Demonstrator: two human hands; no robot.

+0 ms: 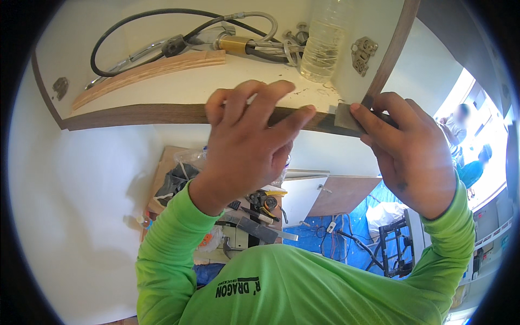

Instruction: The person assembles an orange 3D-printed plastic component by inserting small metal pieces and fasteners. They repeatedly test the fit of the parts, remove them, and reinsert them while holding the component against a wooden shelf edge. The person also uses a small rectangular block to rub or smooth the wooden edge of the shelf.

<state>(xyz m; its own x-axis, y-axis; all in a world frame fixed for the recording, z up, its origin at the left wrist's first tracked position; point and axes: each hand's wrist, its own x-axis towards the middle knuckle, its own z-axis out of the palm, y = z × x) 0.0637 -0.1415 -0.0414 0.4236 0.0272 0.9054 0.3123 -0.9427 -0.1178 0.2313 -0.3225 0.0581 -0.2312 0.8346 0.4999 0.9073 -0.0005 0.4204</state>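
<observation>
A cabinet with a brown front edge (pixel 141 116) stands before me, its inner shelf showing above that edge. My left hand (pixel 246 132) is over the middle of the edge, fingers bent but spread, holding nothing; whether it rests on the wood I cannot tell. At the right corner my right hand (pixel 409 143) pinches a flat grey piece (pixel 345 119) like a scraper blade. The piece lies against the edge, and its far part is hidden under my fingers. Small dark crumbs lie on the shelf nearby.
On the shelf are a clear plastic bottle (pixel 323 51), a looped hose (pixel 122 27) and a curved wood strip (pixel 146 76). Below lie tools (pixel 265 203), leaning panels (pixel 341 197), blue sheeting (pixel 355 230) and a black metal frame (pixel 394 244). Two people are at the far right.
</observation>
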